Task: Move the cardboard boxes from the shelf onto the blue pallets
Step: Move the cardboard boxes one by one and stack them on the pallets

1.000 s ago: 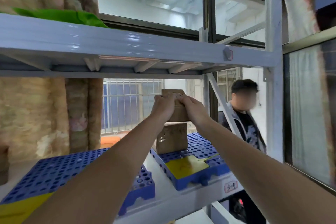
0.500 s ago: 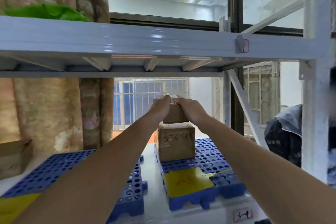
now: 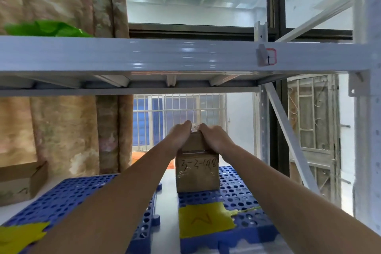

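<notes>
Now the small cardboard box [image 3: 193, 144], gripped between left hand [image 3: 179, 137] and right hand [image 3: 214, 140], has come down onto the labelled box [image 3: 196, 171] directly beneath the grip. Contact looks made, though fingers hide the seam; that stack stands on the right blue pallet [image 3: 237, 192], so release seems next.

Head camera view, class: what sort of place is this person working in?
Probably a storeroom or small warehouse. Grey metal racking spans the view, blue pallets lie on its shelf, and both hands grip a cardboard box atop a hand-numbered box.

A storeroom: grey steel racking [image 3: 185, 57] holding blue plastic pallets [image 3: 243, 196] and cardboard boxes [image 3: 196, 173].
</notes>
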The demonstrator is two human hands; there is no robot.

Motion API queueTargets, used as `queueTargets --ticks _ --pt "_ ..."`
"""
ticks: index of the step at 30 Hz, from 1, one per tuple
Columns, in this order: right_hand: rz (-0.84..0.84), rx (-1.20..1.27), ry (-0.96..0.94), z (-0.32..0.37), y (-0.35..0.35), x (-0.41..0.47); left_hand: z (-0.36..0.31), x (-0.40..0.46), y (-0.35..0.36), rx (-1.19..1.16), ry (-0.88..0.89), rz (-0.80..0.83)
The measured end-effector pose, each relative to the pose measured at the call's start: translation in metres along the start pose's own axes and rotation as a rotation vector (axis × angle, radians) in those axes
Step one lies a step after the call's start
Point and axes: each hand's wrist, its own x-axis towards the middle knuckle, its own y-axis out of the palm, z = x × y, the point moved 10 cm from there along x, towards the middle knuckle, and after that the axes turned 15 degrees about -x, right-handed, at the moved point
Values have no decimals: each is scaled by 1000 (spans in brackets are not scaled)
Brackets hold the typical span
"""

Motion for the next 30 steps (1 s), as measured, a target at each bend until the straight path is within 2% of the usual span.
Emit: queueTargets --ticks 12,14,16,19,23,25,30 --pt "-3 105 74 -6 -2 -3 4 -3 -2 -32 -22 32" --pt "-57 27 35 1 -15 -6 1 -4 -4 -19 0 33" --pt "-141 -156 -49 12 -31 -7 -7 -6 -13 37 51 2" --pt "-227 -399 -216 44 -43 -20 -21 -14 -25 302 164 11" --pt "-175 -650 -431 92 -17 -41 -24 -35 -59 649 275 -32" --pt "-112 -682 -501 111 8 -50 -20 -51 -79 802 288 -27" --pt "104 -614 -571 150 85 -81 -2 -103 -159 1035 164 -102"
